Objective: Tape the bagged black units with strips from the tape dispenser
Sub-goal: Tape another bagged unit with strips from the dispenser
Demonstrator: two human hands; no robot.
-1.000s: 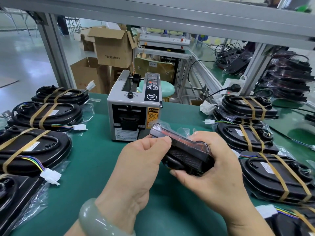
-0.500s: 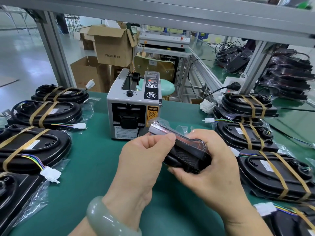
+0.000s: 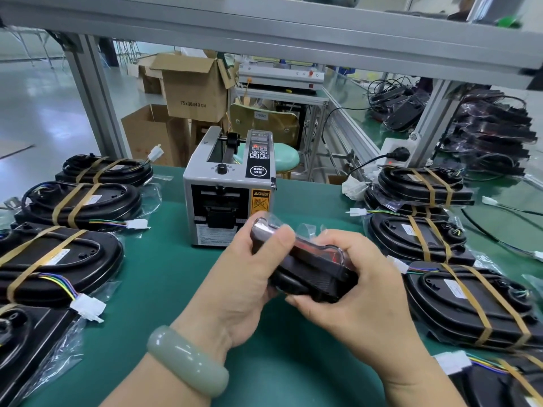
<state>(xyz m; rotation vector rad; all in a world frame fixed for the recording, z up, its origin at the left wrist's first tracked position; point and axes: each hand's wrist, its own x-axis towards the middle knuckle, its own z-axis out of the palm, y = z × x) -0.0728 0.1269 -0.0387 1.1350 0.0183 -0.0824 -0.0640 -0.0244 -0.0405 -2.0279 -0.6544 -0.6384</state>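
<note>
Both hands hold one small bagged black unit point(image 3: 316, 273) above the green mat, just in front of the tape dispenser point(image 3: 229, 189). My left hand point(image 3: 244, 286) grips its left end, thumb pressed on the clear plastic on top. My right hand point(image 3: 364, 298) wraps the right end from below and behind. The unit has a red-tinted clear strip along its top edge. The grey dispenser stands upright at the centre, its slot facing me. No loose tape strip shows at the slot or on my fingers.
Taped black units point(image 3: 58, 259) lie in a column on the left and more taped black units point(image 3: 458, 301) in another column on the right, with white connectors point(image 3: 88, 308) sticking out. Cardboard boxes point(image 3: 194, 86) and a green stool point(image 3: 282, 157) stand beyond the bench's far edge. A frame post point(image 3: 97, 98) rises back left.
Both hands and the unit shifted slightly up and toward the dispenser. My left thumb slid along the top plastic. The grip is the same.
</note>
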